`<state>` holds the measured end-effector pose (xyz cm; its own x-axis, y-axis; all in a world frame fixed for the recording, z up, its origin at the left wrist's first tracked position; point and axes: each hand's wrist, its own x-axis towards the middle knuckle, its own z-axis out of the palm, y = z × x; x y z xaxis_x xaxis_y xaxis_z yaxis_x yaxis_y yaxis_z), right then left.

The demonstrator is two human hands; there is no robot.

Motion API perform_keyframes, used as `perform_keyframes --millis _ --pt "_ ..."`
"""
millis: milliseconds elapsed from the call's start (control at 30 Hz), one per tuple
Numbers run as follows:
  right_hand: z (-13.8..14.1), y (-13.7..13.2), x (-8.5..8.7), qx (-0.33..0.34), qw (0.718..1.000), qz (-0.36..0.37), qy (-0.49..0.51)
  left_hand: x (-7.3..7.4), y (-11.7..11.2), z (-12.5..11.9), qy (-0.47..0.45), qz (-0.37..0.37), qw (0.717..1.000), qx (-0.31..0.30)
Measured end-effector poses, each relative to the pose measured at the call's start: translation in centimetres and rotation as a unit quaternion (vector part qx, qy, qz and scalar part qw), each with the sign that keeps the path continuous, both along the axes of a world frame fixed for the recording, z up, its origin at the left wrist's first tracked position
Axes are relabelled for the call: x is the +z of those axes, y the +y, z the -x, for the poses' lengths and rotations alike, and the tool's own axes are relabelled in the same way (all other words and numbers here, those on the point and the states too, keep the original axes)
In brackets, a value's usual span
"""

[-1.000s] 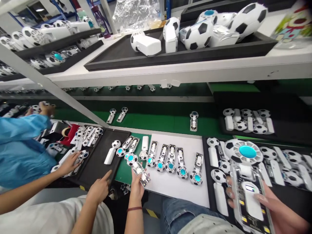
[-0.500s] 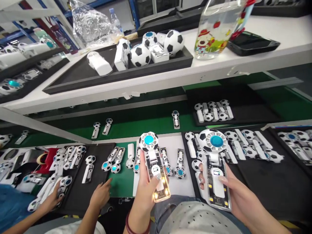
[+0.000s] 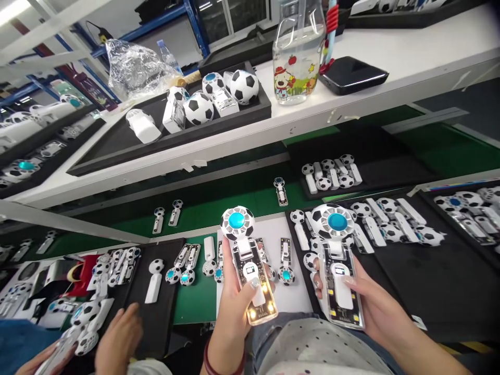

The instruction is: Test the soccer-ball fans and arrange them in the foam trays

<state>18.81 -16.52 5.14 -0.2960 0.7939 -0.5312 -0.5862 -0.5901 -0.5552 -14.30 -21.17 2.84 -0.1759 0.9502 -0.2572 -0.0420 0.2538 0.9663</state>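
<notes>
My left hand grips a football-patterned hand fan with a clear body, thumb on its white button; lights glow at its lower end. My right hand holds a second fan of the same kind, thumb lying on its white body, no lights showing. Both fans point away from me, their round heads with blue centres uppermost, over a white sheet where several more fans lie in a row.
Black trays of fan parts stand to the right and left. A co-worker's hands work at lower left. A green conveyor belt carries single fans. The white shelf above bears a tray with footballs and a water bottle.
My view swung rightward. My left hand brought its fan up from the white sheet in front of me, lit. The co-worker's hand drew back from the black tray.
</notes>
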Motion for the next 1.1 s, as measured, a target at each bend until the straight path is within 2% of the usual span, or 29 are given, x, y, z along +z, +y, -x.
perform_keyframes --millis 100,133,233,333,500,667,967,1100 --pt "0.0 0.0 -0.1 0.004 1.000 -0.004 -0.002 2.0 2.0 -7.7 -0.046 -0.004 0.999 -0.011" --pt "0.0 0.0 -0.1 0.006 1.000 -0.006 -0.004 2.7 2.6 -9.6 -0.103 -0.006 0.995 0.002" --pt "0.0 -0.1 -0.2 -0.001 1.000 0.001 -0.007 4.6 3.6 -12.6 -0.214 -0.008 0.977 0.019" --pt "0.1 -0.1 -0.4 -0.003 1.000 0.018 -0.002 5.0 3.8 -12.4 -0.249 -0.011 0.968 0.032" --pt "0.6 0.1 -0.9 0.010 1.000 0.018 -0.002 3.7 3.4 -10.7 -0.252 -0.011 0.967 0.042" --pt "1.7 0.4 -1.2 0.028 0.999 0.016 -0.022 2.9 2.8 -9.7 -0.276 -0.026 0.955 0.106" --pt "3.2 1.3 -1.9 0.042 0.999 0.018 -0.023 2.3 1.6 -7.9 -0.260 -0.015 0.953 0.156" --pt "3.1 1.7 -1.6 0.052 0.999 0.009 -0.010 2.0 2.0 -8.0 -0.226 -0.016 0.963 0.147"
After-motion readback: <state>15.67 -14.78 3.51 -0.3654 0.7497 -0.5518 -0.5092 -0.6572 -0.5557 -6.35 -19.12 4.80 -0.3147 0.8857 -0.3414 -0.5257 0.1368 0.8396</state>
